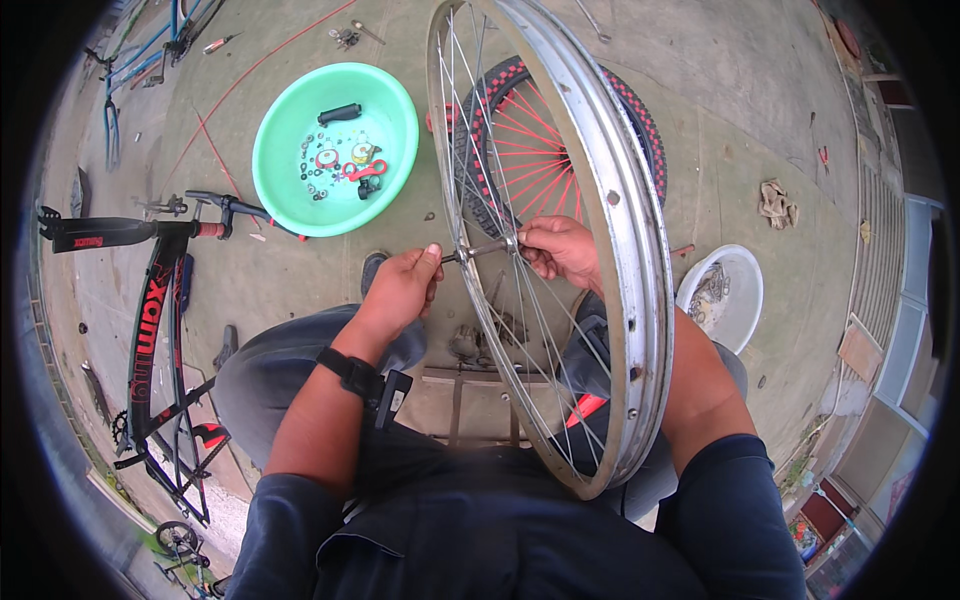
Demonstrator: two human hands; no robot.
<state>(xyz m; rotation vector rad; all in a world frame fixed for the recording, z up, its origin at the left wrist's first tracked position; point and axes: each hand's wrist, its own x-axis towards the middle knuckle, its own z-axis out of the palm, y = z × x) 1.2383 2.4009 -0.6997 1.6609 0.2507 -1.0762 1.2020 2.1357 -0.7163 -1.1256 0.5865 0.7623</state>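
Note:
A bare bicycle wheel (640, 275) with a worn silver rim stands upright between my legs, without a tyre. Its metal hub (487, 248) runs crosswise among thin spokes. My left hand (403, 288), with a black band on the wrist, is closed in a pinch on the dark axle (450, 258) where it sticks out on the left. At the hub's right end, the thumb and bent fingers of my right hand (566, 250) are closed on it. That forearm passes behind the rim, which hides part of it.
A green basin (268, 165) of small bike parts stands ahead on the left. Beyond the wheel lies a red-spoked wheel with a checkered tyre (650, 130). A white bucket (740, 300) is at right, a black bicycle frame (150, 310) at left. A crumpled glove-like cloth (777, 204) lies far right.

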